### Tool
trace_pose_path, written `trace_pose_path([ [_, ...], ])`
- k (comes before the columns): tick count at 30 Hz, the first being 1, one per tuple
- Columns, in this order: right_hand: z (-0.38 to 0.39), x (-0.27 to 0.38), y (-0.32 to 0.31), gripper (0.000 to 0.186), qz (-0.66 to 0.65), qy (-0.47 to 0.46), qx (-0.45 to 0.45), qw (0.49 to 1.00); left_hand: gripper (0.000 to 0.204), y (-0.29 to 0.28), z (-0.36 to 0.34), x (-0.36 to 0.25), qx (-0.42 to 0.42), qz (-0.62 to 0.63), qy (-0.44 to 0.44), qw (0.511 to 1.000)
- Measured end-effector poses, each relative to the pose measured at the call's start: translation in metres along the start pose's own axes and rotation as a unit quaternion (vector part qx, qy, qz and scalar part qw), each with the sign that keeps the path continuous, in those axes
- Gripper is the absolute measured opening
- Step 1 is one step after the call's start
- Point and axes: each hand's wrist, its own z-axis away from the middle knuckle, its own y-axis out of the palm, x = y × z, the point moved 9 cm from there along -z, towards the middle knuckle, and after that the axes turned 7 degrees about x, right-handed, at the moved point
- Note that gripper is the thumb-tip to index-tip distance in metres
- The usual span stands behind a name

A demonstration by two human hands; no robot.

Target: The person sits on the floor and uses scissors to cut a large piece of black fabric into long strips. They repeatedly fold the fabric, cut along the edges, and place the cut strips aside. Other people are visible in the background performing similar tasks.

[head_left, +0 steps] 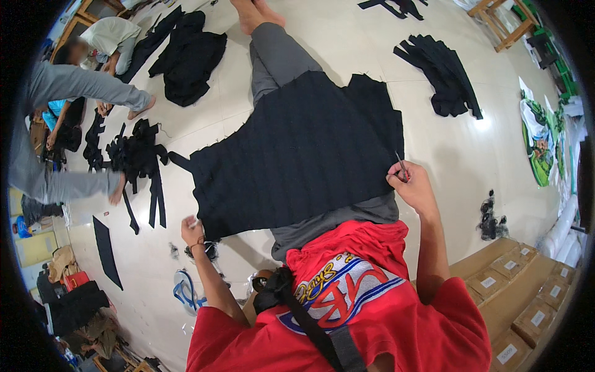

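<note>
The person sits on the tiled floor (347, 43) with a black quilted fabric panel (297, 155) spread over the outstretched legs. The work looks to be at the trimming stage along the panel's right edge, so the next move calls for a steady cut kept close to that edge while the cloth stays taut. The right hand (414, 186) has its fingers (396, 178) clenched round small snips (401, 166) right at that edge. The left hand (192, 230), at the panel's lower left corner, pinches something small and pale; I cannot tell what it is.
</note>
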Motion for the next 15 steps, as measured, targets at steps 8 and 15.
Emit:
trace_pose_path([
  [8, 0.035, 0.003, 0.014, 0.011, -0.326, 0.092, 0.025, 0.941, 0.017, 0.067, 0.095, -0.393, 0.242, 0.191, 0.297, 0.904],
  [15, 0.051, 0.036, 0.031, 0.027, 0.032, -0.105, -0.012, 0.994, 0.031, 0.123, 0.194, -0.465, 0.355, 0.121, 0.475, 0.796],
])
